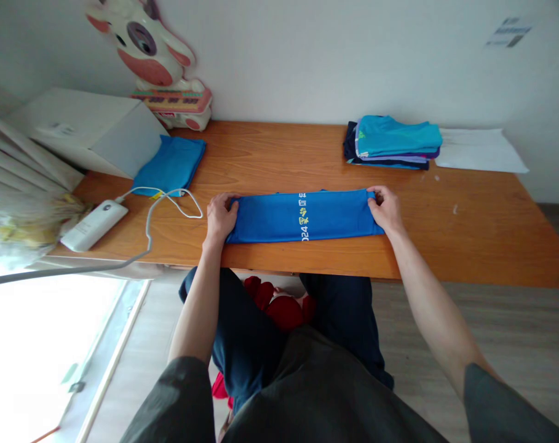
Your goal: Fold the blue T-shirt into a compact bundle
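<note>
A blue T-shirt point(265, 218), folded into a long flat strip with white and yellow print across its middle, lies on the wooden table point(270, 157) near the front edge. At its left end, my left hand point(221, 215) pinches the upper corner between thumb and fingers. My right hand point(384, 208) grips the upper corner at the opposite end, thumb and fingers closed on the cloth. The fabric stretches fairly straight between both hands and rests on the tabletop.
A stack of folded clothes point(396, 138) and white paper point(479, 149) sit at the back right. To the left are a folded blue cloth point(171, 165), a white power bank point(95, 226) with a cable point(149, 227), a white box point(97, 132) and a cow-shaped toy point(157, 61).
</note>
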Tool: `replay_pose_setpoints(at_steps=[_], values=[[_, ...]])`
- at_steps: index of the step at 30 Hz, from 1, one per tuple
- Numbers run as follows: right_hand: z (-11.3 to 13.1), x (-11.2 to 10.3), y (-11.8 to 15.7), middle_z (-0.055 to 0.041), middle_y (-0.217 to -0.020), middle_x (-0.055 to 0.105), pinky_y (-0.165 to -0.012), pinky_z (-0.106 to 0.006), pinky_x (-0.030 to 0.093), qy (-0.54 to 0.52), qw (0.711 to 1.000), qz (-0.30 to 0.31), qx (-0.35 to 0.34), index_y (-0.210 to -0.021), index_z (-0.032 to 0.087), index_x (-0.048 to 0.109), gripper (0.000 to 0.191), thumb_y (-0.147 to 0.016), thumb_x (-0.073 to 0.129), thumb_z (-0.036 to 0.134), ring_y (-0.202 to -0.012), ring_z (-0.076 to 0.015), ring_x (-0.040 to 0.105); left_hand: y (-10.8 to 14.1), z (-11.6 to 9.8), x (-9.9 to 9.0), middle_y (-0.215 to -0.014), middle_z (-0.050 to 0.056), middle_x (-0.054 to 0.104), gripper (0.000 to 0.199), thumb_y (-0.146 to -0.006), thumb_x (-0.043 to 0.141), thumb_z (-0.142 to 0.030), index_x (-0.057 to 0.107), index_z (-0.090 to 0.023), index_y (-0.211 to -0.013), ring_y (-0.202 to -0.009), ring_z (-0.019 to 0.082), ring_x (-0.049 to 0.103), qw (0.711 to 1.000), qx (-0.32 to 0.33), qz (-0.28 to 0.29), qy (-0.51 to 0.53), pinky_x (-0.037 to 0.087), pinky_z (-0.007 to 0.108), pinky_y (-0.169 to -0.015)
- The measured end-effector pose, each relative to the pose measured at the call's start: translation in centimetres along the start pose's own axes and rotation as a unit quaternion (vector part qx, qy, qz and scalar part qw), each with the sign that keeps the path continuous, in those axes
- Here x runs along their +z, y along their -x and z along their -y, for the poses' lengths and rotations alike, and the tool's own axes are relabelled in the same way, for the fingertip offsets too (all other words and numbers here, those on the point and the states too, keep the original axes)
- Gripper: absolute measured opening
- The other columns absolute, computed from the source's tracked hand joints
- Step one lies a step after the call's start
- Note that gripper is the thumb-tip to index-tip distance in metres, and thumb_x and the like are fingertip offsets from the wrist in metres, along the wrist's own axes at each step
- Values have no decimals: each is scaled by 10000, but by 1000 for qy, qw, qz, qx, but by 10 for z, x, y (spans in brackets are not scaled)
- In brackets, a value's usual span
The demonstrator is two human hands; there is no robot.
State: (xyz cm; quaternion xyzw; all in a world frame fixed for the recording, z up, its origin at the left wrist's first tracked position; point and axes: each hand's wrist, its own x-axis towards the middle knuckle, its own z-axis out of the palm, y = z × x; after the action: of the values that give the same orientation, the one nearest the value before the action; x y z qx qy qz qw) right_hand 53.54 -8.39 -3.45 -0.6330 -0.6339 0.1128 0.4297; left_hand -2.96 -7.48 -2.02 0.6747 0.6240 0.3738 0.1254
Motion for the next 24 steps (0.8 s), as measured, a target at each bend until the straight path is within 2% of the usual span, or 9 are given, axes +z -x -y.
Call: replay_pose_setpoints(at_steps=[2, 4, 7, 10, 15, 19, 21, 24], values=[[-2, 1, -1, -80, -1114, 839, -940, -485, 661, 8, 1000, -1, -8, -1177, 272, 798, 281, -922, 693, 331, -918, -284, 749, 0, 2, 0, -1165, 82, 834, 305, -981, 685, -239, 833, -247, -1248, -1153, 321, 764, 1000, -7, -7, 6, 581, 498, -1126], [-3, 1, -1, -86, -1124, 838, -963, -498, 662, 17, 1000, -1, -15, -1187, 270, 791, 290, -921, 680, 307, -946, -295, 759, 0, 3, 1, -1177, 79, 837, 355, -973, 695, -235, 808, -240, -1310, -1110, 302, 779, 1000, -8, -20, 23, 608, 474, -1082], [0, 1, -1, -99, -1231, 839, -1056, -530, 645, 32, 999, -2, -25, -1310, 269, 754, 401, -914, 695, 264, -1050, -314, 778, 0, 4, 3, -1289, 86, 837, 439, -971, 719, -238, 748, -247, -1409, -1187, 292, 786, 998, 0, -39, 40, 611, 463, -1112], [5, 0, 0, -96, -1354, 830, -1210, -605, 562, 68, 997, 11, -35, -1472, 279, 690, 560, -915, 718, 221, -1210, -342, 765, -1, 3, 4, -1321, 95, 836, 477, -975, 741, -262, 708, -256, -1451, -1258, 299, 775, 999, -4, -42, 34, 591, 489, -1170], [13, -2, 2, -107, -1416, 819, -1257, -700, 490, 110, 993, 26, -23, -1554, 277, 676, 605, -952, 713, 231, -1329, -394, 718, -1, 2, 4, -1340, 111, 827, 384, -1004, 711, -277, 731, -254, -1386, -1314, 327, 745, 1000, -3, -23, 14, 531, 566, -1254], [18, -2, 2, -139, -1479, 792, -1264, -799, 422, 139, 990, 32, -20, -1625, 252, 649, 645, -981, 694, 263, -1420, -460, 651, 1, 1, 5, -1470, 140, 754, 357, -968, 761, -309, 749, -251, -1320, -1508, 384, 614, 998, -4, -56, -22, 409, 646, -1361], [20, -3, 2, -141, -1437, 807, -1268, -798, 423, 135, 990, 34, -24, -1603, 254, 671, 622, -982, 681, 243, -1413, -458, 653, 1, -1, 5, -1521, 144, 718, 298, -948, 786, -330, 764, -256, -1236, -1565, 405, 554, 997, -12, -62, -37, 360, 674, -1386], [20, -4, 2, -128, -1336, 826, -1267, -715, 491, 96, 994, 30, -46, -1496, 267, 731, 549, -956, 665, 196, -1351, -409, 698, 2, -4, 3, -1451, 136, 746, 190, -954, 771, -334, 767, -262, -1130, -1504, 400, 596, 999, -15, -36, -34, 388, 672, -1357]])
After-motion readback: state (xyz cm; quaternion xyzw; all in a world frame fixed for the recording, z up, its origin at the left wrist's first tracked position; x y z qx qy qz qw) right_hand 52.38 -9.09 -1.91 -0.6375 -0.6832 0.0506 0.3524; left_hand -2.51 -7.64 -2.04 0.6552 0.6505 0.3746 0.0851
